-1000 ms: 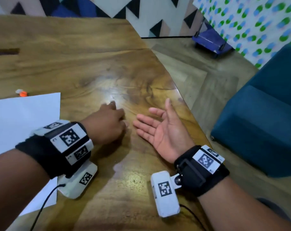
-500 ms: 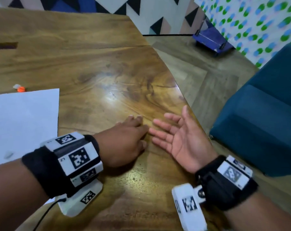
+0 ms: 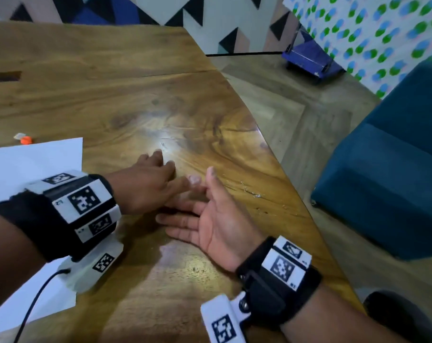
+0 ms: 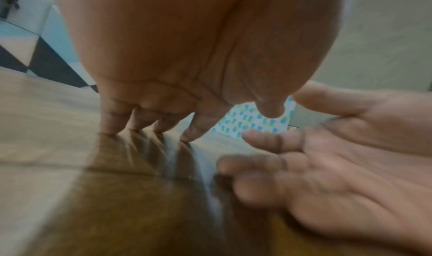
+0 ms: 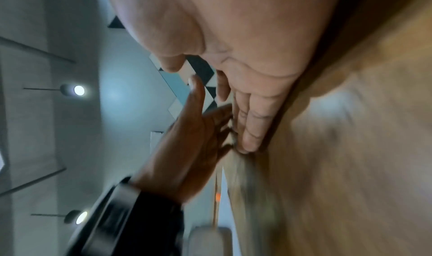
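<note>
Head | left hand fingertips on table | right hand palm-up beside

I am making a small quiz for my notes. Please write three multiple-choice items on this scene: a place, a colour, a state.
1. Where does the white paper lie? A) on the table, left of the left hand B) on the floor C) at the table's right edge
2. What colour is the small piece beyond the paper's far edge? A) green B) orange C) black
3. How is the right hand? A) a fist B) pinching a pen C) open, palm up
Answers: A: the paper lies beside the left wrist; B: it is bright orange; C: its fingers lie straight, palm facing up.
</note>
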Available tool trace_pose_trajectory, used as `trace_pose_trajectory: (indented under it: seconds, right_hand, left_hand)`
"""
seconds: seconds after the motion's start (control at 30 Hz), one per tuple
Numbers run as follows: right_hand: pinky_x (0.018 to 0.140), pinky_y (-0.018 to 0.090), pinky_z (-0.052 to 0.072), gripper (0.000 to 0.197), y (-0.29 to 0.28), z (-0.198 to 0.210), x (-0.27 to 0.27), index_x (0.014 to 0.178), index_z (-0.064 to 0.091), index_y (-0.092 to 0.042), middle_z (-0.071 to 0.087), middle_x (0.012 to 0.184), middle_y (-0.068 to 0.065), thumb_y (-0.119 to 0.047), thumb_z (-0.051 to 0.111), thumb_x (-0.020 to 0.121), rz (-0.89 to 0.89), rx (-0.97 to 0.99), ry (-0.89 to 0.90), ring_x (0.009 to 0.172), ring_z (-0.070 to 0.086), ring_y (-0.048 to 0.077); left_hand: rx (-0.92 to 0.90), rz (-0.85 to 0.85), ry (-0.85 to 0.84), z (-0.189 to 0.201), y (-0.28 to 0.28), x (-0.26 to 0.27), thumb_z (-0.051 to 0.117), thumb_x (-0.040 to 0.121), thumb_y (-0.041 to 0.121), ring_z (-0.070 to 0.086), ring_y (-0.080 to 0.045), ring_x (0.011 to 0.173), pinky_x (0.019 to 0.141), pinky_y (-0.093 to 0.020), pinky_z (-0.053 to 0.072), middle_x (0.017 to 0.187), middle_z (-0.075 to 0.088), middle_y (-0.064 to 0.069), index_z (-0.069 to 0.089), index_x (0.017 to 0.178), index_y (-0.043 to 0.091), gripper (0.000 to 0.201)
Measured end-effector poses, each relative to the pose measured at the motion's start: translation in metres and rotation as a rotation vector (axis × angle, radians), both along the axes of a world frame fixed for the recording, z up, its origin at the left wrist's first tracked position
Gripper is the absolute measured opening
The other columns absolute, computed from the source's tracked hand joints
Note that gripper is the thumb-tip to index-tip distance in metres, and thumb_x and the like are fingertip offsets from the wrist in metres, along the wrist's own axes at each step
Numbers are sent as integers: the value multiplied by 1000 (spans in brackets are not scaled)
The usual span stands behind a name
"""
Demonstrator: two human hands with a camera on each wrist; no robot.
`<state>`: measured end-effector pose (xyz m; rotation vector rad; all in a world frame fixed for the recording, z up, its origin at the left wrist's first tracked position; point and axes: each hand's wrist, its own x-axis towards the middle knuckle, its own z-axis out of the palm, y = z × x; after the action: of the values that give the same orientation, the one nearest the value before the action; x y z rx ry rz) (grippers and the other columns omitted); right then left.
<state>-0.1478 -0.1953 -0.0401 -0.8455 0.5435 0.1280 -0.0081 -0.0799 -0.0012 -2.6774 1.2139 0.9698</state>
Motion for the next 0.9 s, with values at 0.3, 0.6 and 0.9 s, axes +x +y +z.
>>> trace_pose_trajectory:
  seconds: [0.3, 0.6, 0.9]
  right_hand:
    - [82, 41, 58, 34, -93, 31, 17, 109, 64, -9, 70, 108, 13, -38, 47, 102, -180, -262, -68, 100, 69, 28]
    - [110, 41, 36, 37, -126, 46, 43, 133, 58, -13, 51, 144, 8, -27, 49, 100, 965, -1950, -89, 131, 47, 27]
    - [108, 33, 40, 42, -170, 58, -15, 140, 53, -24, 53, 144, -4, -38, 48, 101, 846, -1779, -24, 128, 51, 13]
  left_hand:
    - [-69, -88, -19, -11, -18, -45, 7, 66, 92, -12, -27, 156, 127, -45, 9, 169, -17, -11, 7, 163, 20, 121]
    - [-99, -62, -99, -10, -65, -43, 32, 83, 86, 23, -32, 151, 119, -46, 30, 169, 4, -10, 22, 159, 20, 101]
    - [-497, -127, -5, 1, -75, -55, 38, 85, 77, 58, -12, 109, 95, -38, 51, 133, 59, 4, 59, 131, 28, 71]
